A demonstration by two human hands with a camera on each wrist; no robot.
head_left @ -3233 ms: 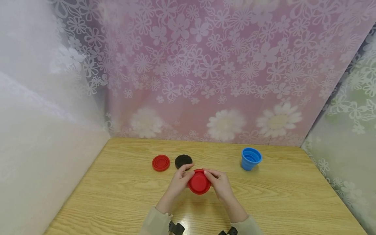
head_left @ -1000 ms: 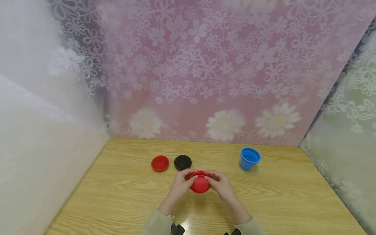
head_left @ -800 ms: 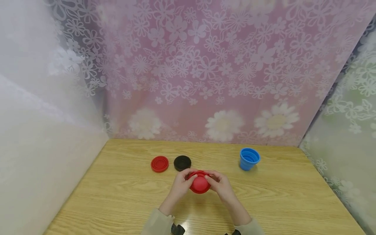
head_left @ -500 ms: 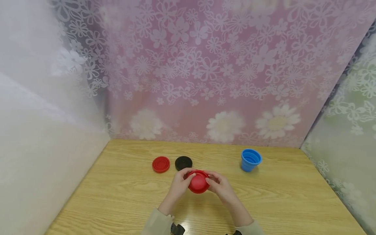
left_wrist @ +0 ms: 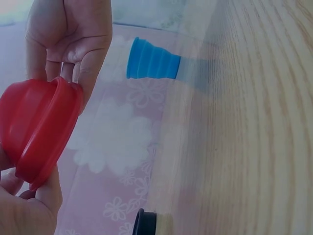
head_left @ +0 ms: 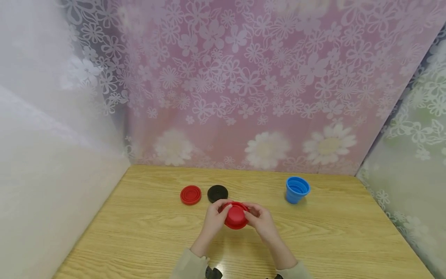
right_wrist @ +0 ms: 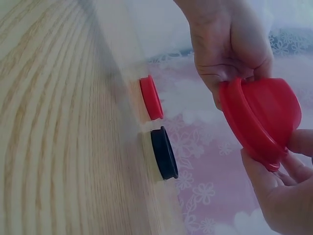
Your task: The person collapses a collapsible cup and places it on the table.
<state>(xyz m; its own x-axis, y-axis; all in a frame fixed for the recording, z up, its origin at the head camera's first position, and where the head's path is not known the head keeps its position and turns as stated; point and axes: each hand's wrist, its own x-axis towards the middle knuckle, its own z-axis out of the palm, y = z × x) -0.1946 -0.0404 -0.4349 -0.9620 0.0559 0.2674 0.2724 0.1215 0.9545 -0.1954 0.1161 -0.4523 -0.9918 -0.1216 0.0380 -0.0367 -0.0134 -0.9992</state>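
A red collapsible cup (head_left: 236,216), partly expanded, is held above the table with its base toward the head view. My left hand (head_left: 214,218) grips its left rim, thumb on the outer wall and fingers behind. On the opposite side my right hand (head_left: 262,221) grips the rim the same way. The left wrist view shows the cup (left_wrist: 34,129) from the side, its stepped wall standing out from the rim. In the right wrist view, the cup (right_wrist: 264,120) sits between both hands. Its inside is hidden.
Behind the hands, a flat black collapsed cup (head_left: 217,193) lies on the wooden table (head_left: 146,232). A flat red collapsed cup (head_left: 190,195) lies to its left. An expanded blue cup (head_left: 297,190) stands upright at the back right. Flowered curtains (head_left: 216,85) surround the table.
The red cup's base, nearly flat earlier, now stands out farther from the rim. Both thumbs have shifted inward along its wall, and the cup's tilt has varied. The other cups have stayed put.
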